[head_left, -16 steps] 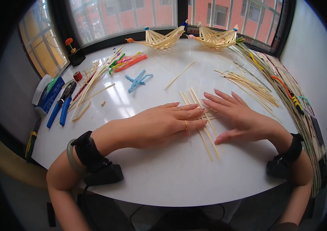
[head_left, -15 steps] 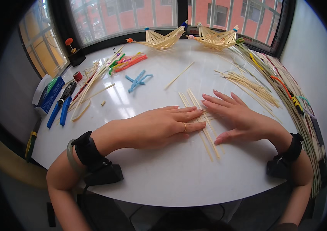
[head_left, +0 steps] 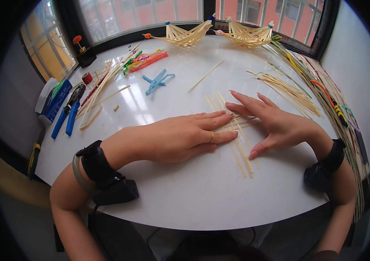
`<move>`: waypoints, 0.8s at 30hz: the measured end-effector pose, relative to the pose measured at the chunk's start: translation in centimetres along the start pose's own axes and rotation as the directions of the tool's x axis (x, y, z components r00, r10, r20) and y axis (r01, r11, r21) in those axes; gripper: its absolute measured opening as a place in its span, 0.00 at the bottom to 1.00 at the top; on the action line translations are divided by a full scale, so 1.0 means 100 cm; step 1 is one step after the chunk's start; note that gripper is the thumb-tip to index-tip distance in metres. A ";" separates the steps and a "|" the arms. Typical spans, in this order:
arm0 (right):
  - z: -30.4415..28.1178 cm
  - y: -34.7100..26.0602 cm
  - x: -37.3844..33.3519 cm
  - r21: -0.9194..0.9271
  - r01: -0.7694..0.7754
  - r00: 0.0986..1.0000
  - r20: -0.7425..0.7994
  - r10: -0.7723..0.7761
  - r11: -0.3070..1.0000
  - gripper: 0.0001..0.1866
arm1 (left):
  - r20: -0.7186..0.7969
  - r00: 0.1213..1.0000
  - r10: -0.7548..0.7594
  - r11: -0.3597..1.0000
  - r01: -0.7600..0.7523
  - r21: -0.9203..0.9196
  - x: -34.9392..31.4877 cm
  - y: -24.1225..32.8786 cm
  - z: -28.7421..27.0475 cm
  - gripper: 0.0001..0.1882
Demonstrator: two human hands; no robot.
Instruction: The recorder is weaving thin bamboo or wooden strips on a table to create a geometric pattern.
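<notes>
Pale bamboo strips (head_left: 242,158) lie crossed on the white table, several running lengthwise with a few others across them. My left hand (head_left: 180,135) rests flat over their left side, its stretched fingers pressing on the crossing. From the right, my right hand (head_left: 280,124) hovers at the strips with fingers spread. Its fingertips meet the crossing near my left fingertips, and the thumb sits low beside the lengthwise strips. Part of the crossing is hidden under my fingers.
Two woven bamboo pieces (head_left: 187,35) stand by the window. Blue pipe cleaners (head_left: 156,81), coloured pipe cleaners (head_left: 149,61) and blue-handled pliers (head_left: 68,114) lie left. Loose strips (head_left: 291,92) and long stalks (head_left: 353,174) lie right. A single strip (head_left: 205,76) lies beyond my hands.
My right hand's fingers have drawn a little closer together over the crossing. My left hand stays flat on the strips. The whole view has shifted slightly.
</notes>
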State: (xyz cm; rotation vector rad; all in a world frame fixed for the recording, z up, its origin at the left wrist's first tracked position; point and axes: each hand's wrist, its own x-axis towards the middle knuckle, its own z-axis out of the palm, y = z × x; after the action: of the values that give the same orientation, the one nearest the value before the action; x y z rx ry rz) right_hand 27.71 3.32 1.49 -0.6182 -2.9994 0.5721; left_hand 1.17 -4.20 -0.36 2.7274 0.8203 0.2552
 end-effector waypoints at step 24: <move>0.000 -0.006 -0.006 -0.005 -0.019 1.000 -0.001 0.019 1.000 0.74 | -0.058 0.998 -0.006 1.000 0.007 0.010 0.000 0.001 0.002 0.25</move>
State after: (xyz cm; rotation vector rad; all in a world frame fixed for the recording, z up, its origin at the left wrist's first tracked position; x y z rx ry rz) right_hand 28.01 2.54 1.69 -0.6483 -2.9975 0.5658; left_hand 1.24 -4.36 -0.53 2.7377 0.8483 0.3314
